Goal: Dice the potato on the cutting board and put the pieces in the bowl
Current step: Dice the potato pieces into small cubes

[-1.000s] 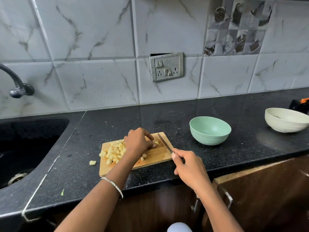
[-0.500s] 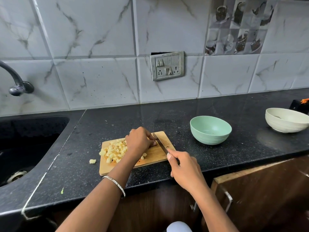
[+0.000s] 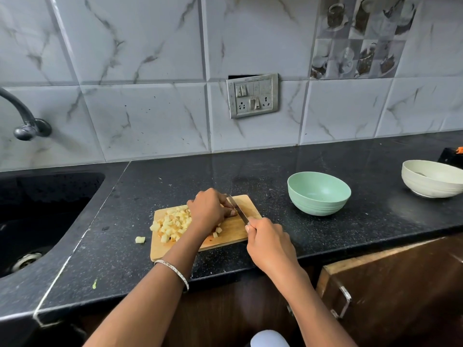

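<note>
A small wooden cutting board [image 3: 234, 234] lies on the black counter with a heap of diced potato [image 3: 172, 225] on its left half. My left hand [image 3: 210, 209] is curled over the board's middle, fingers bent down on a potato piece that it hides. My right hand [image 3: 268, 242] grips the handle of a knife [image 3: 238, 209] whose blade lies right against the left fingertips. One cube [image 3: 140, 239] lies off the board on the counter. The green bowl [image 3: 318, 193] stands to the right, with no pieces visible inside.
A cream bowl [image 3: 432, 178] sits at the far right of the counter. A black sink [image 3: 37, 216] with a tap [image 3: 23, 121] is at the left. A drawer with a metal handle [image 3: 344, 300] is below the counter edge.
My right hand has moved the knife left, up against my left fingertips. My left hand stays on the board.
</note>
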The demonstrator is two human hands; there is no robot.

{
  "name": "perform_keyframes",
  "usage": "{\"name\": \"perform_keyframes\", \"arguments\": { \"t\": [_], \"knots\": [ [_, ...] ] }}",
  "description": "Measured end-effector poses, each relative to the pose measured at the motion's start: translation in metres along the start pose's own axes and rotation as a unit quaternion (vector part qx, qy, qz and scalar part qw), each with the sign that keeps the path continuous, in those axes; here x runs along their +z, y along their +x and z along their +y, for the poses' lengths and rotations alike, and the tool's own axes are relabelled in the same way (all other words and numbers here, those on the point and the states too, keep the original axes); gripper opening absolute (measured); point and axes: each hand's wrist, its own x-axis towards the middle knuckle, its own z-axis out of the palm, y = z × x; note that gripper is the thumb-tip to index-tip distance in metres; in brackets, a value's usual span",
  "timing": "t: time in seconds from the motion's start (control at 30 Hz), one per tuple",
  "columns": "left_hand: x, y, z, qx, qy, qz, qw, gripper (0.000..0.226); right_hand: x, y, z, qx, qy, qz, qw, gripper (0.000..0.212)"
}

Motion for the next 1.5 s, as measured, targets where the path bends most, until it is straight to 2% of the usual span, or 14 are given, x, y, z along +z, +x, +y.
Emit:
{"name": "perform_keyframes", "arguments": {
  "t": [0.2, 0.5, 0.73, 0.87, 1.0, 1.2, 1.33, 1.5],
  "knots": [
    [-0.002, -0.004, 0.002, 0.003, -0.008, 0.004, 1.0, 0.012, 0.004, 0.008, -0.007, 0.011, -0.043, 0.0, 0.999, 0.025],
    [0.001, -0.016, 0.001, -0.001, 0.023, 0.072, 0.997, 0.012, 0.007, -0.007, -0.007, 0.011, -0.025, -0.009, 1.0, 0.032],
    [-0.021, -0.019, -0.012, 0.02, -0.045, 0.065, 0.997, 0.011, -0.011, -0.015, 0.008, 0.01, 0.026, 0.036, 0.999, 0.036],
    [-0.042, -0.024, -0.027, 0.028, -0.114, 0.069, 0.991, 0.003, -0.008, -0.003, 0.01, 0.036, 0.006, 0.03, 0.999, 0.038],
    [-0.059, -0.034, -0.049, 0.03, -0.132, 0.073, 0.988, 0.005, 0.005, -0.007, 0.003, 0.009, 0.015, 0.004, 1.0, 0.036],
    [-0.076, -0.057, -0.087, 0.023, -0.129, 0.076, 0.989, 0.019, 0.013, -0.028, -0.009, -0.035, 0.037, -0.009, 0.999, 0.037],
    [-0.093, -0.069, -0.108, -0.005, -0.154, 0.111, 0.982, 0.018, 0.007, -0.027, -0.008, -0.035, 0.028, 0.044, 0.998, 0.037],
    [-0.115, -0.08, -0.139, -0.069, -0.117, 0.156, 0.978, 0.011, 0.006, -0.023, -0.007, -0.038, 0.017, 0.04, 0.998, 0.037]
  ]
}}
